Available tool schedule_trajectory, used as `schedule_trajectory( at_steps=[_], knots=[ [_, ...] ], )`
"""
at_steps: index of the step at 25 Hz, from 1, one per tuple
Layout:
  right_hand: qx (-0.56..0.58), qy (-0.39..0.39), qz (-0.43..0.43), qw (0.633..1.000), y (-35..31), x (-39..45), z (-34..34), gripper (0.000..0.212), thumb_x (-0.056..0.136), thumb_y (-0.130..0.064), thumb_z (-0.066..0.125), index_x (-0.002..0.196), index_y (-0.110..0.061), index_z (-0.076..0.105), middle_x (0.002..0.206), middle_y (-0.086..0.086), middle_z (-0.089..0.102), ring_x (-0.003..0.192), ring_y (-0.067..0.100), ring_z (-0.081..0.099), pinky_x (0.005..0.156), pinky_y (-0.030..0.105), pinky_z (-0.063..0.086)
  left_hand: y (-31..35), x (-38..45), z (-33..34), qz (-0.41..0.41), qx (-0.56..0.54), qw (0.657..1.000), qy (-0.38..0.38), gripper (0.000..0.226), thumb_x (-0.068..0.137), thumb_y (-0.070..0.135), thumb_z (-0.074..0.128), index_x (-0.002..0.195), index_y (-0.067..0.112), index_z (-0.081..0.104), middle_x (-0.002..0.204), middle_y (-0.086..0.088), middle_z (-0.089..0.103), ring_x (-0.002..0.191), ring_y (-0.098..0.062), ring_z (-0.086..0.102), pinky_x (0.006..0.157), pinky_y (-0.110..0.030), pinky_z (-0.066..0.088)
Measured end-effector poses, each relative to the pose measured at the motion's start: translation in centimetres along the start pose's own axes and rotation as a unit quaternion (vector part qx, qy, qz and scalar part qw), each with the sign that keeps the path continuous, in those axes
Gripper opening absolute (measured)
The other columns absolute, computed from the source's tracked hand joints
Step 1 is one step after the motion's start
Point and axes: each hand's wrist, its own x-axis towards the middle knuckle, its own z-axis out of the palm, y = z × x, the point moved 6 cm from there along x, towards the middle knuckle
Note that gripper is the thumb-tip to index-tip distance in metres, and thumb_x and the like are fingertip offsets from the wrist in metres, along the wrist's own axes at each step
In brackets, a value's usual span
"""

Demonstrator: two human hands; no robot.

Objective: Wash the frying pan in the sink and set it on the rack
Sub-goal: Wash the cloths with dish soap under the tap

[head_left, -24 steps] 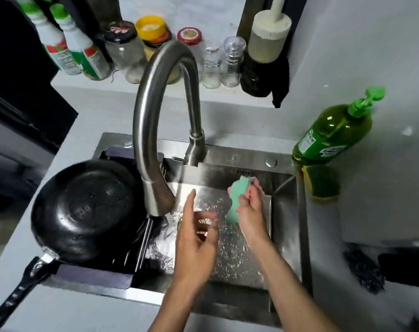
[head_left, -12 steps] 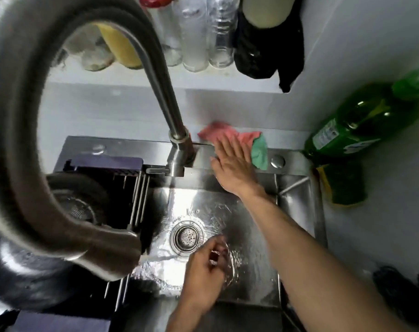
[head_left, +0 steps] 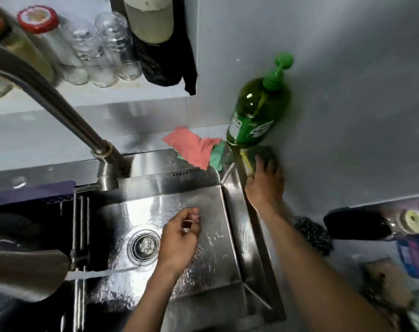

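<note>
The black frying pan [head_left: 14,233] lies on the drying rack [head_left: 80,226] across the sink's left side, mostly hidden behind the faucet head [head_left: 24,271]. My left hand [head_left: 179,238] hovers over the steel sink basin [head_left: 203,271], right of the drain, with fingers curled in and nothing in them. My right hand [head_left: 263,185] reaches to the sink's back right corner. Its fingers lie over a green and yellow sponge [head_left: 263,152] and its thumb is at the sponge's near edge. Water runs from the faucet into the basin.
A green dish soap bottle [head_left: 254,116] stands just behind the sponge. A pink and green cloth [head_left: 194,149] lies on the sink's back ledge. Jars and glasses line the shelf above. A dark scourer [head_left: 311,236] and other clutter sit on the counter at right.
My right hand left the pink and green cloth on the back ledge and moved right onto the sponge. My left hand stayed over the basin. The view shifted right.
</note>
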Motion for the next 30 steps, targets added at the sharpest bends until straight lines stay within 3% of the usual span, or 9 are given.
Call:
schedule_trajectory(
  at_steps=[2,6,9,14,18,21,23,27,30],
  knots=[
    [0.038,0.004,0.006,0.999,0.6,-0.4,-0.6,0.053,0.084,-0.030,0.062,0.134,-0.017,0.049,0.137,0.018,0.053,0.121,0.037,0.048,0.104,0.043,0.035,-0.2,-0.5,0.4,0.012,0.008,1.000,-0.005,0.017,0.092,0.005,0.061,0.097,0.019,0.070,0.082,0.013,0.069,0.069,0.008,0.059,0.061,-0.006,0.042],
    [0.150,0.133,0.048,0.979,6.2,-9.7,-2.3,0.046,0.072,-0.032,0.073,0.113,-0.016,0.059,0.114,0.014,0.062,0.103,0.037,0.054,0.088,0.046,0.044,-1.1,-1.8,1.3,0.011,0.018,0.999,-0.025,0.019,0.091,0.001,0.060,0.095,0.018,0.070,0.086,0.008,0.070,0.065,0.007,0.058,0.059,-0.008,0.043],
    [0.131,0.142,0.130,0.973,12.0,-16.4,-1.0,0.047,0.070,-0.027,0.082,0.109,-0.011,0.062,0.114,0.018,0.061,0.099,0.041,0.056,0.080,0.047,0.044,-1.4,-2.4,2.9,-0.003,0.017,0.998,-0.054,0.013,0.091,0.001,0.061,0.094,0.011,0.069,0.097,0.002,0.072,0.067,0.008,0.057,0.065,-0.008,0.044],
    [0.059,0.102,0.204,0.972,13.8,-16.7,0.1,0.043,0.084,-0.042,0.073,0.112,-0.009,0.066,0.132,0.020,0.055,0.113,0.041,0.050,0.087,0.047,0.038,-1.3,-2.3,5.1,0.007,0.025,0.997,-0.079,0.015,0.091,0.001,0.060,0.096,0.011,0.069,0.092,0.006,0.070,0.068,0.010,0.057,0.068,-0.007,0.044],
    [0.168,0.225,-0.017,0.960,6.4,-16.1,-1.9,0.024,0.091,-0.031,0.059,0.104,-0.013,0.067,0.121,0.009,0.061,0.103,0.031,0.052,0.083,0.043,0.045,-0.6,-0.4,4.3,-0.022,-0.004,0.999,-0.038,0.018,0.091,-0.002,0.059,0.094,0.013,0.069,0.090,0.005,0.068,0.076,-0.002,0.059,0.074,-0.013,0.046],
    [0.235,0.131,-0.198,0.943,-3.5,-11.9,-1.4,0.027,0.094,-0.018,0.052,0.109,-0.005,0.069,0.122,0.013,0.065,0.107,0.033,0.058,0.093,0.047,0.049,0.8,2.7,2.4,-0.029,-0.036,0.999,0.025,0.018,0.089,0.000,0.058,0.094,0.015,0.068,0.088,0.005,0.068,0.079,-0.008,0.059,0.078,-0.019,0.048],
    [0.215,0.035,-0.276,0.936,-10.0,-6.7,-0.6,0.036,0.096,-0.014,0.051,0.127,0.000,0.061,0.137,0.018,0.057,0.127,0.036,0.051,0.108,0.047,0.040,1.2,5.1,0.6,-0.022,-0.046,0.997,0.055,0.020,0.088,-0.002,0.057,0.097,0.012,0.068,0.086,0.002,0.068,0.076,-0.009,0.059,0.077,-0.022,0.049],
    [0.090,-0.103,-0.349,0.927,-15.4,0.2,2.2,0.055,0.106,-0.029,0.036,0.156,-0.010,0.023,0.166,0.008,0.016,0.153,0.021,0.009,0.123,0.032,0.000,-0.6,7.4,-1.4,-0.054,-0.067,0.990,0.112,0.017,0.091,0.001,0.058,0.097,0.013,0.068,0.085,0.001,0.067,0.073,-0.008,0.057,0.079,-0.032,0.049],
    [0.041,-0.075,-0.311,0.947,-15.1,2.8,2.4,0.055,0.104,-0.040,0.038,0.153,-0.017,0.032,0.163,0.003,0.026,0.150,0.022,0.020,0.121,0.040,0.015,2.2,8.8,-1.2,-0.002,-0.076,0.988,0.135,0.022,0.084,0.001,0.064,0.089,0.022,0.068,0.080,0.010,0.068,0.071,-0.003,0.059,0.074,-0.025,0.050]
  ],
)
